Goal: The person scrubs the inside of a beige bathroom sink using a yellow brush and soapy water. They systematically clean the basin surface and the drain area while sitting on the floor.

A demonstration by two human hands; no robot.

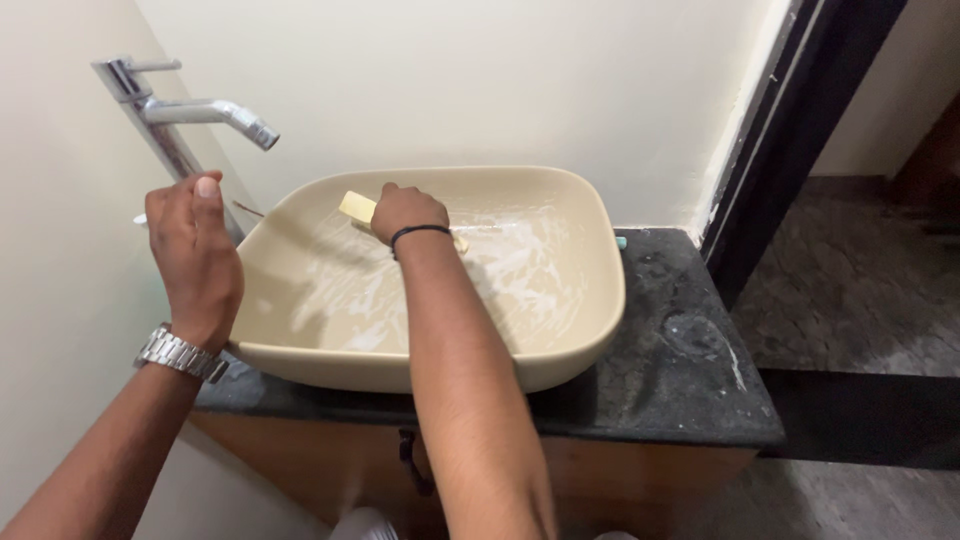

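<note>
Beige ceramic basin (560,330) sits on a dark speckled stone counter (690,380), w/ soapy white streaks across its inside. Right hand (408,212) is down in the far-left part of the bowl, fingers curled shut round a pale yellow scrubber (356,207); one end of it pokes out left of the knuckles, rest hidden under the hand. Black band (420,232) on that wrist. Left hand (197,250) is raised at the near-left rim, beside the basin, not touching it as far as I can see; its grip is loosely closed, thumb up, holding nothing visible. Metal watch (182,354) on that wrist.

Chrome tap (205,112) stands at far left on the wall side, spout aimed over the bowl, no water seen running. Small teal thing (621,242) peeks out behind the far-right rim, too small to tell what. Wood cabinet (640,480) under the counter, dark door frame (790,120) at right.

Doing the scrubbing well, imo: keep the scrubber flat to the curved wall, firm even pressure, overlapping strokes from far-left across to the right side where streaks are thickest. Work rim and corners too. Lather looks slippery, so a tight hold matters. Left hand could brace on the rim for steadiness.
</note>
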